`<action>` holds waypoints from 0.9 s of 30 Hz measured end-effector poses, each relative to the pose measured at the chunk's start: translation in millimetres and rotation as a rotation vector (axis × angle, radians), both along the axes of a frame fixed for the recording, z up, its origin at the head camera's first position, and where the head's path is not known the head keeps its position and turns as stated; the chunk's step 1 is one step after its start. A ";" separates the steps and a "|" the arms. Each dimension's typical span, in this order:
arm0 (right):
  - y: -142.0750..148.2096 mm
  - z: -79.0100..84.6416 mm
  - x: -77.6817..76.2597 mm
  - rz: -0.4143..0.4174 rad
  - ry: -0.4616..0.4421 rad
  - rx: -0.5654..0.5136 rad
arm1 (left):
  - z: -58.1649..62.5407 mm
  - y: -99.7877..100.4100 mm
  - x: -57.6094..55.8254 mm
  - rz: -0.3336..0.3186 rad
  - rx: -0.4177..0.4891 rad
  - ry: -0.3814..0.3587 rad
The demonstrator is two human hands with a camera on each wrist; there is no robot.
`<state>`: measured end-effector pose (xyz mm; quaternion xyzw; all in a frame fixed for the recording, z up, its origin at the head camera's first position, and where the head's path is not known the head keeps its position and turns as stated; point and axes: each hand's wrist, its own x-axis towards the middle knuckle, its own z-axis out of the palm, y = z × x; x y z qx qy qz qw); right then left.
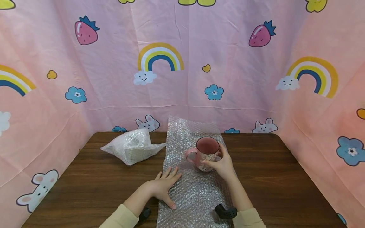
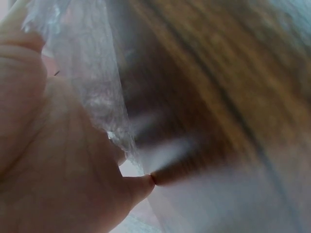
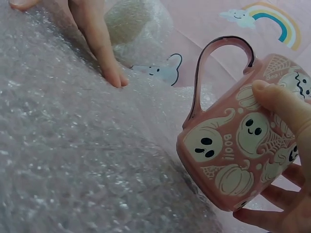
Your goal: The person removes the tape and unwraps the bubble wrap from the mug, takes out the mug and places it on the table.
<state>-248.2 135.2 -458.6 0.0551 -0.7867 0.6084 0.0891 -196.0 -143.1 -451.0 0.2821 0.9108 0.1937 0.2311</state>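
Mug [image 1: 203, 155] over bubble wrap [image 1: 196, 190], bundle [image 1: 135, 146] to the left, table [image 1: 271, 177] beneath

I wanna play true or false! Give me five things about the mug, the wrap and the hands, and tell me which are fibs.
1. The right hand holds the pink mug. True.
2. The mug is upside down. False: its opening faces up.
3. Smiling ghosts decorate the mug. True.
4. The left hand grips the mug's handle. False: it is at the bubble wrap's left edge, fingers spread.
5. The table is brown. True.
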 end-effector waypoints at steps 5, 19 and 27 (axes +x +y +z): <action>6.0 3.5 1.1 -0.017 -0.015 -0.017 | 0.4 0.6 -0.5 0.002 0.001 -0.005; 29.9 6.4 -2.1 -0.083 0.004 -0.030 | 0.9 -0.2 -0.5 -0.006 0.014 -0.011; 46.8 13.2 -0.2 -0.138 0.031 -0.019 | 1.3 -0.5 0.3 0.000 0.011 -0.018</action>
